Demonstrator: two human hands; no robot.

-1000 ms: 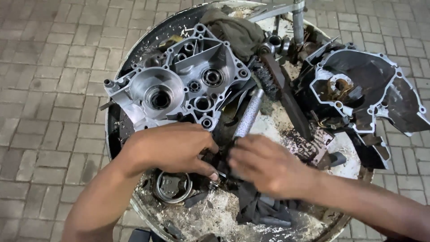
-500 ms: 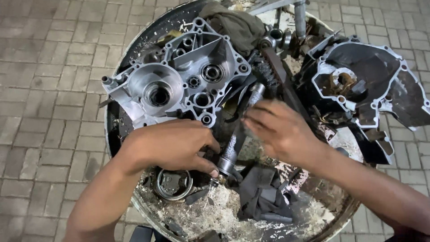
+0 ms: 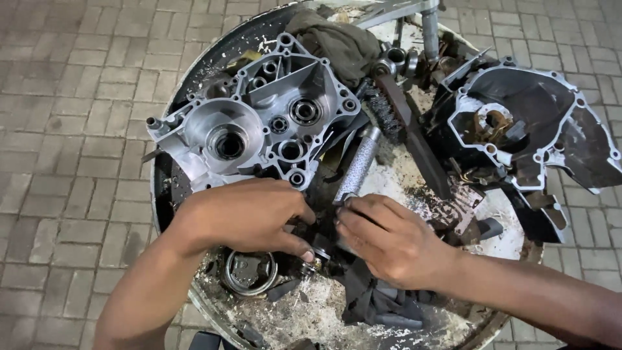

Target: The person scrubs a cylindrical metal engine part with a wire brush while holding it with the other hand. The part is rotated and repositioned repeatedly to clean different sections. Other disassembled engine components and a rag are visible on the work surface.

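Both my hands work over a round metal tray (image 3: pixel 170 194) full of engine parts. My left hand (image 3: pixel 246 217) is closed on a small dark part (image 3: pixel 317 256) near the tray's front, just below a silver crankcase half (image 3: pixel 259 126). My right hand (image 3: pixel 395 240) grips the lower end of a grey knurled tool handle (image 3: pixel 359 162) that slants up and to the right. The two hands nearly touch at their fingertips. Whatever lies under the palms is hidden.
A dark crankcase cover (image 3: pixel 538 126) hangs over the tray's right rim. A wire brush (image 3: pixel 395 120), a dark rag (image 3: pixel 337 42), a round ring part (image 3: pixel 249 272), black scraps (image 3: pixel 376 301) and white residue lie in the tray. Grey brick paving (image 3: pixel 71 129) surrounds it.
My right hand rose toward the tray's middle half a second ago and has come back down beside my left hand, onto the grey handle. My left hand has stayed in place.
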